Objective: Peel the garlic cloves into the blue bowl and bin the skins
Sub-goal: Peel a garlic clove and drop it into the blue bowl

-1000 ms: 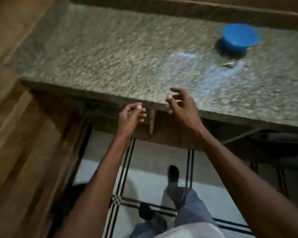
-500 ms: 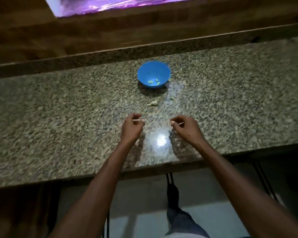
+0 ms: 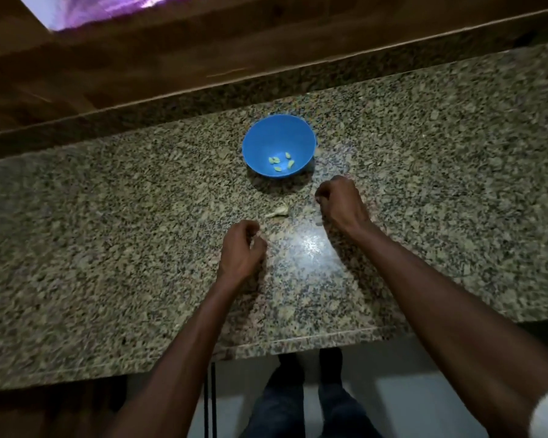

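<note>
The blue bowl (image 3: 279, 134) stands on the granite counter (image 3: 108, 248) with several peeled garlic cloves (image 3: 280, 162) in its bottom. A pale unpeeled piece of garlic (image 3: 277, 211) lies on the counter just in front of the bowl. My right hand (image 3: 342, 203) is to the right of that piece, with its fingers curled down onto the counter; what lies under the fingertips is hidden. My left hand (image 3: 241, 251) hovers nearer to me, left of a bright glare spot, with its fingers curled against the thumb and nothing visible in them.
A raised granite ledge and wooden panelling (image 3: 203, 58) run along the back of the counter. The counter's front edge (image 3: 298, 339) is close to my body, and my legs and the pale floor (image 3: 408, 390) show below it.
The view swung from the counter's left end to face the bowl. Both hands came over the counter, and the right hand then reached forward towards the bowl, beside the loose garlic piece.
</note>
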